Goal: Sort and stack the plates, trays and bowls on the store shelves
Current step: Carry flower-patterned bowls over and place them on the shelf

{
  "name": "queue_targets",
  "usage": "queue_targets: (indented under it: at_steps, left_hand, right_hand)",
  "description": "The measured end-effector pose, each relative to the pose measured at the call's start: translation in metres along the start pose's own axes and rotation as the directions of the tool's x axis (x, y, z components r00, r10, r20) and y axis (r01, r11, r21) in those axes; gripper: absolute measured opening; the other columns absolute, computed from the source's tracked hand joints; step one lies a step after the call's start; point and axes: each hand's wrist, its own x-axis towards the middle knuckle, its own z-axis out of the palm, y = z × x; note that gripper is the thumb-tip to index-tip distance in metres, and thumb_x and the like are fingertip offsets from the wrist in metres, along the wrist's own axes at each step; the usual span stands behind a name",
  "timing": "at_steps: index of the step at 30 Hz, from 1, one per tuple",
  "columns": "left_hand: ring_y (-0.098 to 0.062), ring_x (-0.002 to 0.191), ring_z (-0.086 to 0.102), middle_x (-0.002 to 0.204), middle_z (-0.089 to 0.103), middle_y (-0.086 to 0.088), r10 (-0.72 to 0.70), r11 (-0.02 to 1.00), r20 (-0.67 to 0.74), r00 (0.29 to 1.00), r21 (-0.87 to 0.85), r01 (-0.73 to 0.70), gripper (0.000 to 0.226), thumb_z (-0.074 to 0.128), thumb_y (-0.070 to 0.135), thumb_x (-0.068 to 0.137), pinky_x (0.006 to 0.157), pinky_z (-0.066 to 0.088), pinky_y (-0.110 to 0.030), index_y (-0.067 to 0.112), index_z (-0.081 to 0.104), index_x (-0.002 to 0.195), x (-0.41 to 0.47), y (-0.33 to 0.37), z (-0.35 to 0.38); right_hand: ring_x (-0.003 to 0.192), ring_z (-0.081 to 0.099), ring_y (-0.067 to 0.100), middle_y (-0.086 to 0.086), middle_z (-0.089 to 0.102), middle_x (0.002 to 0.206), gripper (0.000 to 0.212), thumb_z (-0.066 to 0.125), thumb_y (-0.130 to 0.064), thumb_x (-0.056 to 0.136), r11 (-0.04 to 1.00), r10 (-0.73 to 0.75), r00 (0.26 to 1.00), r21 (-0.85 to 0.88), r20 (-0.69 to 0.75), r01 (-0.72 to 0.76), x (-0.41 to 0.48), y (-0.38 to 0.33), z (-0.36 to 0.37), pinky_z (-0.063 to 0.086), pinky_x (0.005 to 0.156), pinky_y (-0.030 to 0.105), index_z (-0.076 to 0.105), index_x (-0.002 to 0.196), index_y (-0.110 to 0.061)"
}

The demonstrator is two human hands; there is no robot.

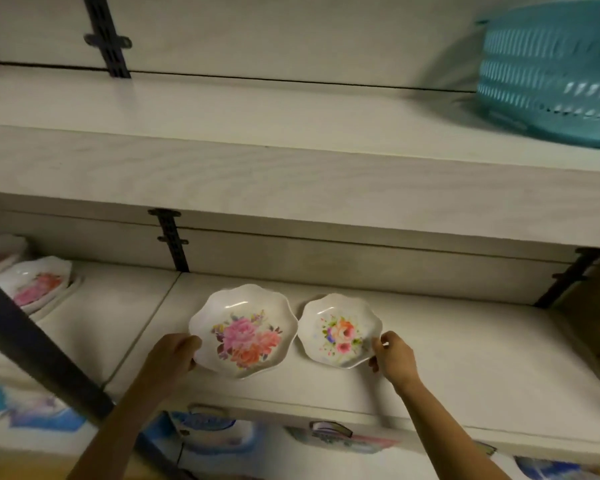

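- A larger floral bowl (243, 329) and a smaller floral bowl (340, 330) are seen side by side on the middle shelf (471, 344), near its front edge.
- Both bowls are set upright with scalloped white rims. The rims lie just beside one another, and it cannot be told whether they touch.
- The left rim of the larger floral bowl is gripped by the left hand (174, 355), its fingers (192, 341) curled over the edge.
- The right rim of the smaller floral bowl is pinched by the right hand (394, 358), with fingers (386, 338) above and the thumb below the edge.
- A stack of floral dishes (37, 284) is kept at the far left of the same shelf, well apart from the two bowls.
- A teal basket (551, 77), blurred, is placed on the upper shelf (222, 116) at the right.
- Blurred blue-patterned items are seen on the shelf below.
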Motion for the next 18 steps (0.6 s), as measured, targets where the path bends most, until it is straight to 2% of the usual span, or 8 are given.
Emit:
queue_targets:
  at_steps: [3, 6, 8, 10, 14, 16, 18]
  left_hand:
    - [-0.023, 0.062, 0.042, 0.06, 0.044, -0.011, -0.011, 1.0, -0.026, 1.0, -0.016, 0.01, 0.028, 0.049, 0.021, 0.082, 0.059, 0.031, -0.03, 0.005, 0.045, 0.06, -0.001, -0.001, 0.013]
    - [-0.025, 0.062, 0.043, 0.06, 0.045, -0.012, -0.047, 0.999, -0.068, 0.997, -0.02, 0.046, 0.034, 0.049, 0.013, 0.088, 0.057, 0.032, -0.03, 0.008, 0.043, 0.056, -0.003, 0.001, 0.028]
    - [-0.023, 0.059, 0.042, 0.058, 0.045, -0.009, -0.044, 0.999, -0.057, 0.997, -0.03, 0.043, 0.029, 0.047, 0.028, 0.077, 0.055, 0.031, -0.028, 0.008, 0.044, 0.056, -0.007, 0.006, 0.036]
    - [-0.023, 0.059, 0.044, 0.057, 0.046, -0.008, -0.033, 0.999, -0.04, 0.999, -0.017, 0.033, 0.026, 0.04, 0.032, 0.066, 0.055, 0.031, -0.027, 0.008, 0.045, 0.055, -0.006, 0.011, 0.043]
    - [-0.017, 0.061, 0.046, 0.064, 0.049, -0.006, 0.008, 1.0, 0.007, 1.0, -0.026, -0.008, 0.02, 0.047, 0.02, 0.085, 0.056, 0.035, -0.027, 0.008, 0.05, 0.069, 0.004, 0.023, 0.066]
    - [-0.016, 0.06, 0.044, 0.065, 0.048, -0.006, 0.038, 0.999, 0.019, 0.999, -0.02, -0.038, 0.024, 0.046, 0.01, 0.09, 0.058, 0.036, -0.029, 0.006, 0.05, 0.067, 0.014, 0.031, 0.084]
    - [-0.02, 0.062, 0.046, 0.062, 0.046, -0.003, 0.016, 1.0, 0.032, 0.999, 0.017, -0.017, 0.029, 0.044, 0.009, 0.092, 0.059, 0.036, -0.03, 0.009, 0.05, 0.063, 0.025, 0.041, 0.103]
  right_hand:
    - [0.07, 0.061, 0.027, 0.01, 0.065, 0.069, 0.02, 0.043, -0.023, 0.095, 1.0, 0.02, 0.999, -0.015, 0.027, -0.02, 0.015, 0.004, 0.006, 0.05, 0.071, 0.035, 0.052, 0.093, -0.005]
    - [0.088, 0.064, 0.032, 0.019, 0.069, 0.094, 0.035, 0.042, -0.029, 0.096, 0.997, 0.04, 0.998, -0.064, 0.058, -0.036, 0.027, 0.009, 0.011, 0.046, 0.074, 0.033, 0.058, 0.103, 0.001]
    - [0.097, 0.063, 0.033, 0.019, 0.069, 0.102, 0.04, 0.041, -0.034, 0.096, 0.994, 0.043, 0.996, -0.103, 0.072, -0.036, 0.03, 0.01, 0.01, 0.047, 0.079, 0.033, 0.062, 0.107, 0.0]
    - [0.097, 0.064, 0.033, 0.018, 0.07, 0.102, 0.043, 0.039, -0.037, 0.096, 0.997, 0.04, 0.994, -0.066, 0.103, -0.034, 0.031, 0.012, 0.008, 0.049, 0.085, 0.036, 0.062, 0.111, -0.003]
    - [0.096, 0.063, 0.033, 0.015, 0.065, 0.109, 0.044, 0.036, -0.042, 0.096, 1.0, 0.013, 0.995, 0.005, 0.101, -0.013, 0.02, 0.019, -0.012, 0.048, 0.083, 0.036, 0.052, 0.118, -0.007]
    - [0.087, 0.061, 0.027, 0.012, 0.061, 0.107, 0.04, 0.038, -0.039, 0.096, 0.997, -0.035, 0.993, 0.072, 0.109, 0.027, 0.01, 0.026, -0.026, 0.049, 0.076, 0.036, 0.051, 0.116, -0.007]
    - [0.073, 0.055, 0.016, 0.007, 0.058, 0.1, 0.033, 0.038, -0.036, 0.097, 0.992, -0.072, 0.987, 0.116, 0.145, 0.055, -0.002, 0.03, -0.04, 0.047, 0.063, 0.025, 0.052, 0.11, -0.009]
